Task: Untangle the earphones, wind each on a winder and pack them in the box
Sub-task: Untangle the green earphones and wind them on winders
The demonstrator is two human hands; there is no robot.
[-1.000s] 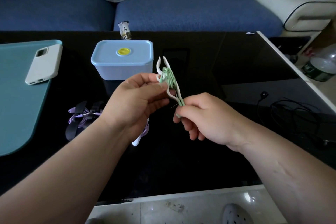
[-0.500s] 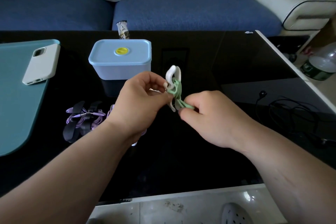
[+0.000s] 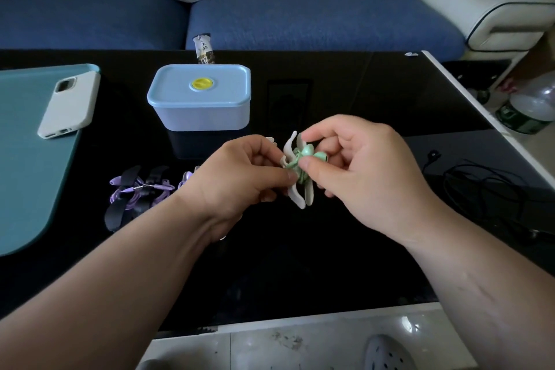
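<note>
Right hand [image 3: 366, 177] has moved up, pinching green earphones [image 3: 307, 154] on winder [image 3: 297, 200].

The person's left hand [image 3: 237, 180] and right hand [image 3: 369, 177] were bare, with broad palms and thick, rounded fingers. The thumbnail [image 3: 304, 163] on the right hand was cut short and blunt. The left forearm [image 3: 135, 273] and right forearm [image 3: 480, 294] were uncovered to the edge of the view, and a few faint slanting streaks [image 3: 492, 287] marked the right one.
</note>
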